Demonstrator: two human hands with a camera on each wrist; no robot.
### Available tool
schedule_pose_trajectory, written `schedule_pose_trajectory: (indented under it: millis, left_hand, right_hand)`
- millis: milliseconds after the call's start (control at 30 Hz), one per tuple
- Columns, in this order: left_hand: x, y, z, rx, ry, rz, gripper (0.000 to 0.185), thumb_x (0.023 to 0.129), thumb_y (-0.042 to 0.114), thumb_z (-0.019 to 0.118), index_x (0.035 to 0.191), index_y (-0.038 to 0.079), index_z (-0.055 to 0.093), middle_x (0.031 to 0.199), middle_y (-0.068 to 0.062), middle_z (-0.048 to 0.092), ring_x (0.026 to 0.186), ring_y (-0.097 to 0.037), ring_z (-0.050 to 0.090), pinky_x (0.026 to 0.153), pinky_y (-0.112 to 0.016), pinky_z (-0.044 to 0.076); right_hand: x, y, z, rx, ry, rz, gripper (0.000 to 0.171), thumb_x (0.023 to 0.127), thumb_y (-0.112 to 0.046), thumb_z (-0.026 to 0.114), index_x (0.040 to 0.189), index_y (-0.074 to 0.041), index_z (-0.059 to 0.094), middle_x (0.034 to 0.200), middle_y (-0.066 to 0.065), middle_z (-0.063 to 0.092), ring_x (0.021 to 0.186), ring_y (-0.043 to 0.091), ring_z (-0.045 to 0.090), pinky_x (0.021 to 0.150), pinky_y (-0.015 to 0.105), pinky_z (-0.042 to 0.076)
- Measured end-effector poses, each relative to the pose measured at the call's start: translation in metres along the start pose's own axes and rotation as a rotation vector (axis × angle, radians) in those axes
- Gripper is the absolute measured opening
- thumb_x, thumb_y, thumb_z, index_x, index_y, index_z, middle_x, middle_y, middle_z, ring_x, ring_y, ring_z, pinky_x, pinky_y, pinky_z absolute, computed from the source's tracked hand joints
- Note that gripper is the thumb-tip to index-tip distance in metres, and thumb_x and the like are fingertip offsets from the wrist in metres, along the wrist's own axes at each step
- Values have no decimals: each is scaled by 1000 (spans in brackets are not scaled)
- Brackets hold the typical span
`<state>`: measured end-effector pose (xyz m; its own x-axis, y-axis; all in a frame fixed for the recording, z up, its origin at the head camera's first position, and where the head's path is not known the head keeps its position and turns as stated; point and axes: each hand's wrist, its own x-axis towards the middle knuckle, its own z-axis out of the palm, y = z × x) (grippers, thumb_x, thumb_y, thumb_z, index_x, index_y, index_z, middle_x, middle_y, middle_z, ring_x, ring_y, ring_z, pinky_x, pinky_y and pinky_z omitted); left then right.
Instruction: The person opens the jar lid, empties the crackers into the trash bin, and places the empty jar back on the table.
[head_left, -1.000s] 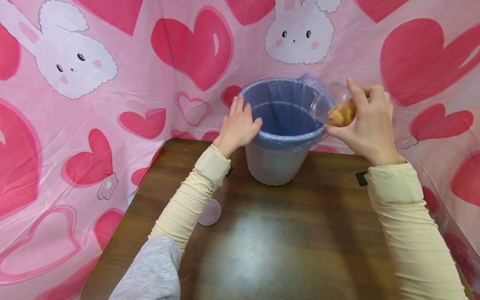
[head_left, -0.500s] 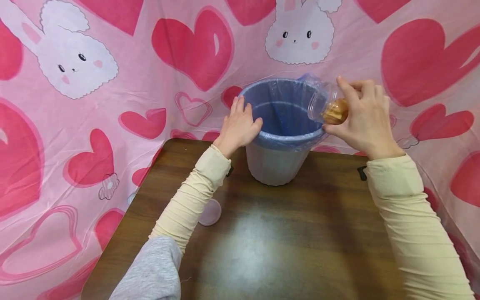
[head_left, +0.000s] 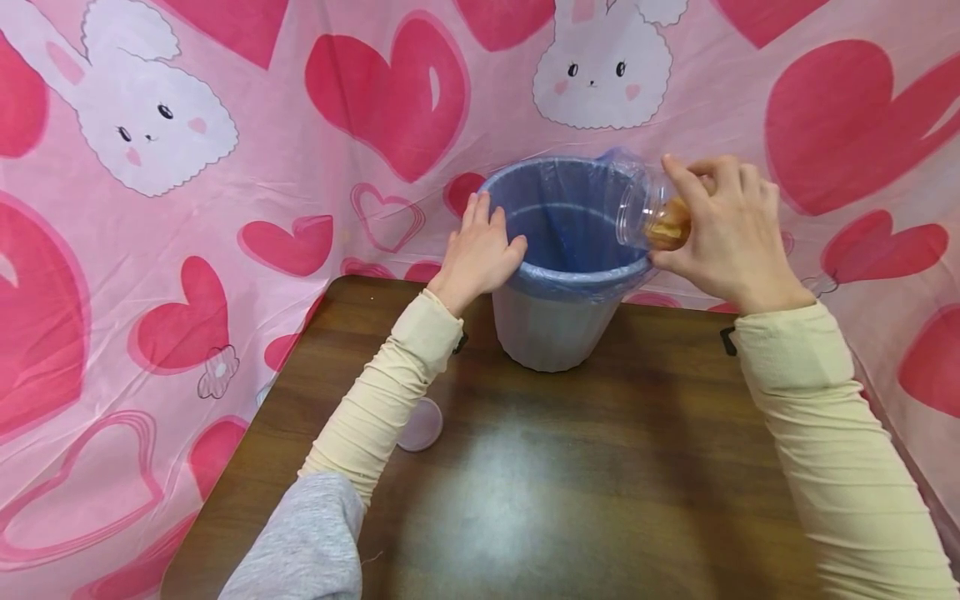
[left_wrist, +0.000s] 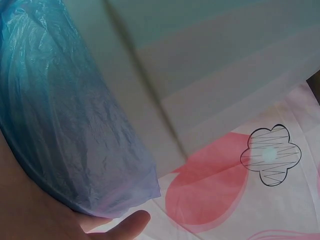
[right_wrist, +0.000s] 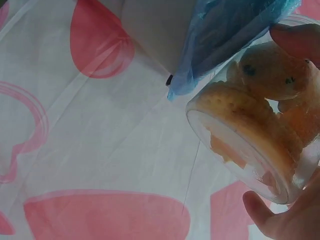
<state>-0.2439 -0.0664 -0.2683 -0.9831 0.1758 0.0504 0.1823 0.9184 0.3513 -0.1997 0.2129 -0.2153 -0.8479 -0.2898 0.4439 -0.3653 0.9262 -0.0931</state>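
Note:
A grey bin [head_left: 551,329] lined with a blue bag [head_left: 577,279] stands at the table's far edge. My left hand [head_left: 480,250] presses against the outside of the bin's left rim with fairly straight fingers; its thumb [left_wrist: 125,226] lies just under the bag's edge [left_wrist: 65,125]. My right hand [head_left: 701,225] grips a clear plastic jar [head_left: 651,218] tipped on its side. The jar's mouth points left over the bin's right rim. Orange-brown food pieces [right_wrist: 260,115] sit inside the jar [right_wrist: 250,150], close to the bag's edge [right_wrist: 230,30].
A small translucent round lid [head_left: 420,423] lies on the brown table [head_left: 562,492], near my left forearm. A pink cloth with hearts and rabbits [head_left: 225,167] hangs close behind and around the table. Black clips [head_left: 727,340] sit at the table's far edge.
My right hand has carried the jar a little to the left and tipped it further toward the bin's opening. My left hand and the bin have stayed put.

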Motion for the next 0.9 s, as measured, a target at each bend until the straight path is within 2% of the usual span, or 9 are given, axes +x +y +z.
schedule_pose_trajectory:
  millis: [900]
  left_hand:
    - [0, 0, -1, 2, 4, 16, 70, 95, 47, 39, 153, 9, 26, 164, -7, 3, 151, -23, -6, 115, -56, 25]
  right_hand:
    - [0, 1, -5, -63, -27, -32, 101, 64, -22, 83, 151, -16, 31, 131, 27, 40, 116, 49, 35, 92, 67, 26]
